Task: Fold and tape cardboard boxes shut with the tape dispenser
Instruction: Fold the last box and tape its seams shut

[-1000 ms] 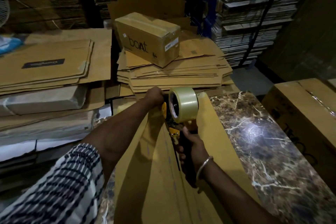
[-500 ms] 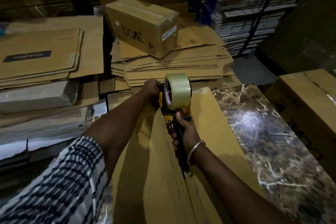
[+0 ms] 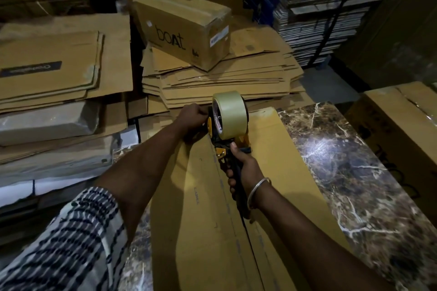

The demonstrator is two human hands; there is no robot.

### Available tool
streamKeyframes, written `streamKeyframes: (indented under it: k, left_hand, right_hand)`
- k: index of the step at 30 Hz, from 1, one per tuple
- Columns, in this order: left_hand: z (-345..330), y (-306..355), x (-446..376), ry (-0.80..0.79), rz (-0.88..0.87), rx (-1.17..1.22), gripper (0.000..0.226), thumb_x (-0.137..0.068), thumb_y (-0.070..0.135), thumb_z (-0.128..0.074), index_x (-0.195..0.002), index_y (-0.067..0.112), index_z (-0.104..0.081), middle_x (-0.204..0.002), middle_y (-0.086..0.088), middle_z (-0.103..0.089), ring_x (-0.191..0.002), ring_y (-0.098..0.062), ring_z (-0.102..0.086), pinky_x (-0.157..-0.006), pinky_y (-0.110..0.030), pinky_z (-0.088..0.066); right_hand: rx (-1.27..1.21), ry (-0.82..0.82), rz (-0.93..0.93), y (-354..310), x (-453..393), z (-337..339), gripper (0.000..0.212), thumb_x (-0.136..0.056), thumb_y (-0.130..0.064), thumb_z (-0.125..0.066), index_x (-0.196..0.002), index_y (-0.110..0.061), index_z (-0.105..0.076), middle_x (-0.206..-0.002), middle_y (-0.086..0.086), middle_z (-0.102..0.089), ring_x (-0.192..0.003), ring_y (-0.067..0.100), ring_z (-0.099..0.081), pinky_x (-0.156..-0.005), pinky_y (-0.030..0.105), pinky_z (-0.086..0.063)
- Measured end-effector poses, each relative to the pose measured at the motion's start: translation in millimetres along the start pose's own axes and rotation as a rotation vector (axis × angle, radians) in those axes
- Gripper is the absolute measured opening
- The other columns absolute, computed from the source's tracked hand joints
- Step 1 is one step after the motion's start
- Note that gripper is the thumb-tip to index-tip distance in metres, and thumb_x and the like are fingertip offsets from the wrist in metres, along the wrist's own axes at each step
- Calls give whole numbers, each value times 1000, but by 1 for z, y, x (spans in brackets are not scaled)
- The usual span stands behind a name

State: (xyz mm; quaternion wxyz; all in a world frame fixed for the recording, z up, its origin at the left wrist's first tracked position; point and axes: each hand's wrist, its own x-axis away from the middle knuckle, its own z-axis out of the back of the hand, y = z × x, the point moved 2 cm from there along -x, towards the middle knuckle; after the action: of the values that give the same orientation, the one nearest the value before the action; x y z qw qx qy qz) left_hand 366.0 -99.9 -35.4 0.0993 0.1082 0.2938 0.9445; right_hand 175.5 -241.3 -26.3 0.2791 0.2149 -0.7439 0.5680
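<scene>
With our right hand (image 3: 246,170) clenched on the tape dispenser (image 3: 228,125) at the far end of the box (image 3: 208,231) on the worktop (image 3: 354,172), left hand (image 3: 192,117) pinching there, a crooked pull risks tape missing the seam.

1 head-worn view, facing forward and down, close over the marble table (image 3: 354,172), stacked cardboard (image 3: 224,78) beyond

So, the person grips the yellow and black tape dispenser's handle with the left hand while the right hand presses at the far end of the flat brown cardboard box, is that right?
Not quite: the hands are swapped. In the head view the right hand grips the handle of the yellow and black tape dispenser, and the left hand presses at the far end of the flat brown cardboard box.
</scene>
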Motion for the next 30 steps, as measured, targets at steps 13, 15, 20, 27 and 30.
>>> streamKeyframes:
  k: [13,15,20,27,30]
  left_hand:
    - [-7,-5,14,86,-158,-101,25,-94,31,-60,-99,17,-80,-85,-10,-76,-78,-25,-69,-71,-42,-55]
    - [-7,-4,17,110,-178,-113,28,-95,36,-61,-104,17,-79,-89,-11,-76,-79,-25,-68,-72,-42,-55]
    - [-14,-2,27,221,-122,-232,35,-96,53,-57,-109,28,-77,-93,-4,-75,-82,-25,-67,-66,-36,-55]
    - [-49,9,76,54,-534,-330,54,-101,46,-44,-150,23,-42,-160,0,-34,-150,-20,-23,-117,-39,-20]
    - [-58,0,93,-126,-509,-456,64,-96,46,-21,-158,32,-21,-166,7,-16,-154,-17,-4,-121,-49,-11]
  right_hand:
    - [5,42,-42,26,36,15,58,-89,-67,-55,-54,-21,-48,-57,1,-40,-45,17,-28,-47,27,-22]
    - [-10,27,-47,43,54,22,56,-88,-66,-56,-55,-21,-49,-59,2,-39,-47,18,-27,-48,29,-20]
    - [-25,23,-27,72,83,35,60,-75,-73,-66,-59,-18,-49,-57,4,-38,-45,19,-26,-48,29,-18]
    - [26,61,18,74,82,37,54,-91,-61,-56,-64,-14,-47,-58,6,-36,-44,18,-26,-47,27,-20]
    - [43,64,18,75,81,36,54,-92,-60,-55,-64,-14,-47,-57,6,-37,-44,18,-27,-47,26,-22]
